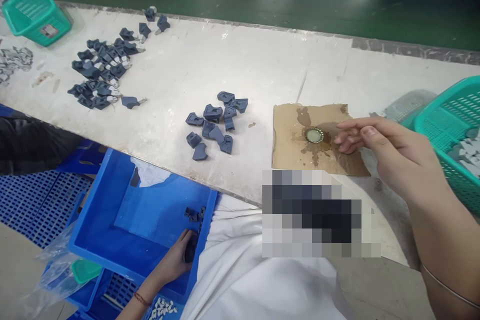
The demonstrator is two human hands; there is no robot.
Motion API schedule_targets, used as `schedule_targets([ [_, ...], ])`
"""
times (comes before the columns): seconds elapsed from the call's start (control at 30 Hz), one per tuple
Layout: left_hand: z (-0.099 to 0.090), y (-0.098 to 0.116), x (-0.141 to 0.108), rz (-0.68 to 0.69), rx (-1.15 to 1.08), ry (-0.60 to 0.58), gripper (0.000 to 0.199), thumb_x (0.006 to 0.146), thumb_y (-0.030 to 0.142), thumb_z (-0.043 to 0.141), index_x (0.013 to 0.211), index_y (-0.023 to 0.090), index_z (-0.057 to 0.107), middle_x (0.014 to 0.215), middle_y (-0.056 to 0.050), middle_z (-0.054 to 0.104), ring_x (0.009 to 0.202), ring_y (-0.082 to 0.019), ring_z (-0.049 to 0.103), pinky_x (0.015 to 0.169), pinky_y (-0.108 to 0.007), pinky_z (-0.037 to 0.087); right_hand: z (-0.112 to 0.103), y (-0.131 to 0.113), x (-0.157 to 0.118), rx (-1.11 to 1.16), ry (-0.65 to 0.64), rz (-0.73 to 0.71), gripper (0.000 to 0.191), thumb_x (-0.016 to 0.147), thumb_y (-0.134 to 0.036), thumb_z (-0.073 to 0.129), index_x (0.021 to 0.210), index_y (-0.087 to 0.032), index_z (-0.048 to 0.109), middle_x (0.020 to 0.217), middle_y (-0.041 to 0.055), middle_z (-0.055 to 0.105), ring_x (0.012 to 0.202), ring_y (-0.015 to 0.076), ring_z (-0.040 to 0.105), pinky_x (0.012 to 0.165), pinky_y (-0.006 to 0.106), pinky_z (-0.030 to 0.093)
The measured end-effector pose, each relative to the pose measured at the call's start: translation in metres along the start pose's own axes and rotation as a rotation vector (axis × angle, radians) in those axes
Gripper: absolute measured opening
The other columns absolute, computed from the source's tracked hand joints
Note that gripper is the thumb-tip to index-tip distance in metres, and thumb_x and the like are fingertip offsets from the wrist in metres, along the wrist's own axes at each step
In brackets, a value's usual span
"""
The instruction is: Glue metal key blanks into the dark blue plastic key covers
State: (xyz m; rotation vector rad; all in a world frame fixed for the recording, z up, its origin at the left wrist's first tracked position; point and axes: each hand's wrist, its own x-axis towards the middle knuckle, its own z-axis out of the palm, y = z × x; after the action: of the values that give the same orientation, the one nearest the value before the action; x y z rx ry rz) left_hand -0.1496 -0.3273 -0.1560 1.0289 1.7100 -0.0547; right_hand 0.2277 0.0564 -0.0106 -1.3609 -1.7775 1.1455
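My left hand (175,260) reaches down into a blue bin (112,245), its fingers curled round dark grey plastic parts (191,246); how many it holds is hidden. A few similar small pieces (193,214) lie just above it in the bin. Over the right side of a stained cardboard sheet (285,150), my right hand (393,155) hovers with fingers loosely bent and apart, nothing visible in them. Close to its fingertips, a small round cap with a ridged rim (314,135) sits on wet stains. Several grey plastic parts (212,130) are grouped left of the cardboard.
A larger cluster of grey parts with whitish pieces attached (101,70) lies farther left on the white table (262,60). Green baskets stand at the far left (37,15) and right (431,125), the right one containing pale pieces. Small white pieces (163,307) lie below the bin.
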Motion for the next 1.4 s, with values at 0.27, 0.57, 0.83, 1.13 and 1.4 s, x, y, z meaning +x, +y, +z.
schedule_targets([
  [0.27, -0.021, 0.028, 0.007, 0.071, -0.267, -0.148, 0.058, 0.065, 0.026, 0.079, 0.122, 0.021, 0.067, 0.103, -0.009, 0.076, 0.1, -0.033, 0.071, 0.09, -0.043, 0.061, -0.001, -0.004, 0.0, 0.014, -0.017, 0.008, 0.037, 0.099, -0.062, 0.058, 0.107, -0.032, 0.078, 0.086, 0.0031, 0.072, 0.078, 0.0193, 0.066, 0.074, 0.034, 0.055],
  [0.57, -0.127, 0.064, -0.011, 0.08, -0.619, -0.068, 0.031, 0.074, 0.027, 0.078, 0.098, 0.022, 0.06, 0.091, -0.001, 0.064, 0.065, -0.015, 0.064, 0.051, -0.026, 0.055, -0.001, 0.0, 0.002, 0.012, -0.013, 0.001, 0.037, 0.1, -0.06, 0.056, 0.109, -0.031, 0.078, 0.089, 0.0022, 0.073, 0.079, 0.0157, 0.066, 0.074, 0.029, 0.056],
  [0.83, -0.238, 0.158, 0.0, 0.429, -0.857, 0.48, 0.048, 0.067, 0.028, 0.089, 0.104, 0.031, 0.058, 0.105, -0.001, 0.063, 0.081, -0.016, 0.067, 0.049, -0.019, 0.055, 0.001, -0.001, 0.005, 0.069, -0.005, 0.026, 0.048, 0.091, -0.071, 0.062, 0.103, -0.028, 0.078, 0.084, 0.0018, 0.072, 0.074, 0.0148, 0.066, 0.071, 0.029, 0.055],
  [1.13, -0.227, 0.233, 0.073, 0.729, -0.293, 0.999, 0.057, 0.078, 0.025, 0.082, 0.13, 0.021, 0.06, 0.144, -0.012, 0.058, 0.137, -0.03, 0.057, 0.115, -0.05, 0.05, 0.002, -0.001, 0.007, 0.078, 0.015, 0.06, 0.048, 0.09, -0.07, 0.063, 0.101, -0.025, 0.076, 0.083, 0.0029, 0.072, 0.073, 0.0166, 0.065, 0.069, 0.031, 0.055],
  [1.4, -0.176, 0.131, 0.035, 0.688, 0.099, 1.367, 0.035, 0.103, 0.038, 0.051, 0.136, 0.028, 0.055, 0.15, -0.01, 0.055, 0.149, -0.033, 0.043, 0.126, -0.061, 0.031, 0.001, 0.002, 0.005, 0.061, 0.037, 0.084, 0.045, 0.092, -0.067, 0.063, 0.101, -0.026, 0.077, 0.088, 0.0034, 0.073, 0.075, 0.0166, 0.065, 0.072, 0.03, 0.053],
])
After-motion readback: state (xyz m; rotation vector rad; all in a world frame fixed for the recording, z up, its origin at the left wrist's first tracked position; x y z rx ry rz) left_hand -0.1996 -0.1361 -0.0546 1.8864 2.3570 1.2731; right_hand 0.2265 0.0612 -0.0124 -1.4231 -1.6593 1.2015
